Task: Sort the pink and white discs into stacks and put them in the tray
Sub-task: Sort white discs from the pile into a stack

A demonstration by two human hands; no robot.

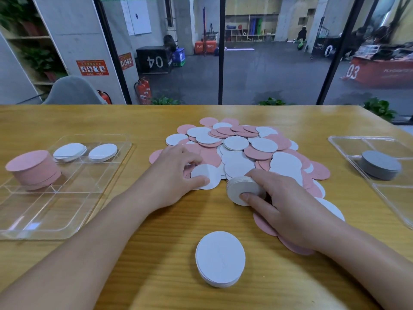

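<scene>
Left hand (176,166) pinches one flat white round disc (206,176) at the near edge of the mixed pink-and-white pile (245,151), table centre. Right hand (283,198) grips a tilted short white stack (244,190). Risk: stack fans out if thumb slips; clear divided plastic tray (73,229) sits at left edge.

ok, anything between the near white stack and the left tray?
No. Head view shows only bare wooden table and the left forearm between the white stack and the left tray.

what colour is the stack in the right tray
Grey stack, seen in the head view.
</scene>
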